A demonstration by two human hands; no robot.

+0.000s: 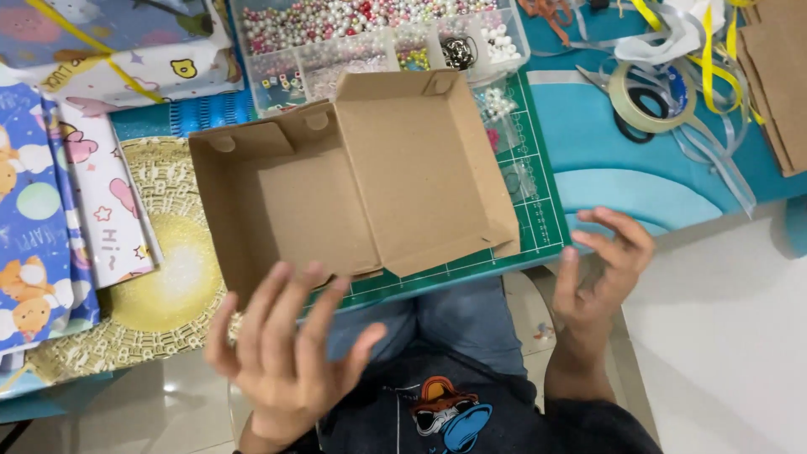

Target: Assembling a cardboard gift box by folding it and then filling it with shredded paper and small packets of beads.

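Observation:
An open brown cardboard box with its lid folded back lies on a green cutting mat at the table's near edge. My left hand hovers just in front of the box's near left corner, fingers spread, holding nothing. Off the mat's right corner my right hand hangs over the floor with fingers loosely curled and empty. Neither hand touches the box.
A clear bead organiser stands behind the box. Patterned wrapping paper and a gold doily lie at the left. A tape roll, yellow ribbon and brown card sit at the right. My lap is below.

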